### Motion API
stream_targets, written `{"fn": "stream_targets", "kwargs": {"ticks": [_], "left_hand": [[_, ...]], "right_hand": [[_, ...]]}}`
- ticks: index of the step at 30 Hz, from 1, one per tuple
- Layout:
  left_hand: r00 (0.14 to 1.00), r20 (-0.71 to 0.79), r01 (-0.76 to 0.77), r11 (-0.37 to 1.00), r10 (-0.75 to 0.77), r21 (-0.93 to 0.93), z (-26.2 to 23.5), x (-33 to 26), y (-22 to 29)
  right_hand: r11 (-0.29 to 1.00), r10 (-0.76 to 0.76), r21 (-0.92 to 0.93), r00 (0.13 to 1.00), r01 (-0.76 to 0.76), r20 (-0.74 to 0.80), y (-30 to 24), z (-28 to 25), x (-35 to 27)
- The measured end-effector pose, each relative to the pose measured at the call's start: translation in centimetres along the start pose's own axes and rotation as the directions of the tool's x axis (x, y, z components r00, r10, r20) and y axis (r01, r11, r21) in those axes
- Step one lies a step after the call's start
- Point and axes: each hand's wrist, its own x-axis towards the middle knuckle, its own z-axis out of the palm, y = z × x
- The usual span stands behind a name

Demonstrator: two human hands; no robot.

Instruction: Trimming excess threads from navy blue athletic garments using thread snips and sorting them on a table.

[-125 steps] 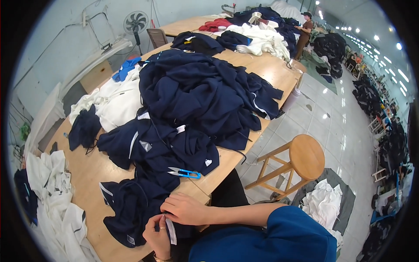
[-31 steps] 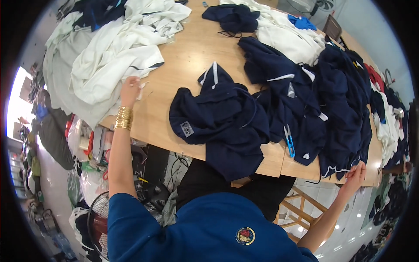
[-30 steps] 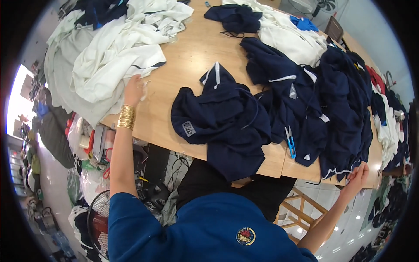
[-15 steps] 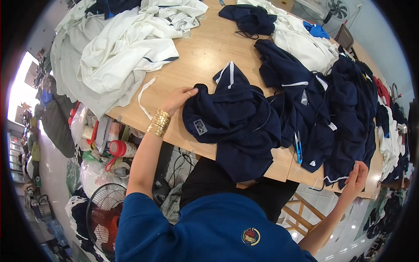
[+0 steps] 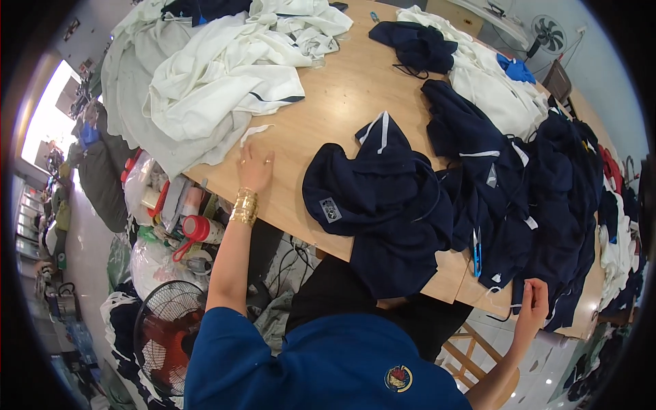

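Nearest to me, at about five o'clock, my right hand (image 5: 533, 301) hangs at the near edge of the desk (image 5: 342, 102), its fingers (image 5: 527, 290) pinched narrow on what looks like a thin white cord or tag, right against the hem of the heap of navy garments (image 5: 547, 198); I cannot tell exactly what the pinched piece is. At nine o'clock my left hand (image 5: 255, 167) lies flat on bare wood, fingers spread wide and holding nothing, a gold bangle (image 5: 244, 207) at the wrist; a small white fabric strip (image 5: 256, 130) lies just beyond the fingertips. Between the two hands, at centre, a navy hooded garment (image 5: 383, 205) is spread out, white drawstrings at its top, a small patch on its near-left side, its lower part drooping over the desk edge; a blue clip-like tool (image 5: 476, 251) sits just right of it. Farther off, at eleven o'clock, a pile of white garments (image 5: 219, 75) covers the far-left corner; at one o'clock more white and navy pieces lie heaped. A fan (image 5: 167, 335) stands on the floor at seven o'clock.
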Motion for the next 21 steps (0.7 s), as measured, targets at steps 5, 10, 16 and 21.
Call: {"fn": "stream_targets", "kwargs": {"ticks": [5, 10, 16, 21], "left_hand": [[0.998, 0.016, -0.068, 0.997, 0.068, 0.021, 0.8, 6.1, 1.5], [0.981, 0.174, 0.047, 0.979, -0.082, 0.198, -2.5, 8.3, 4.5], [0.942, 0.069, -0.244, 0.814, 0.327, -0.527, -3.2, 3.1, 9.2], [0.727, 0.464, -0.082, 0.735, 0.506, -0.674, -3.9, -1.9, 13.6]], "right_hand": [[0.996, -0.079, 0.035, 0.996, 0.077, 0.05, -4.3, 2.9, 1.7], [0.997, -0.07, -0.03, 0.991, 0.074, 0.118, -5.8, 3.0, 1.5], [0.999, -0.035, -0.008, 0.998, 0.035, 0.053, -4.0, 2.5, 0.8], [0.998, 0.013, -0.061, 0.997, -0.009, 0.077, -4.8, 2.2, 0.9]]}}
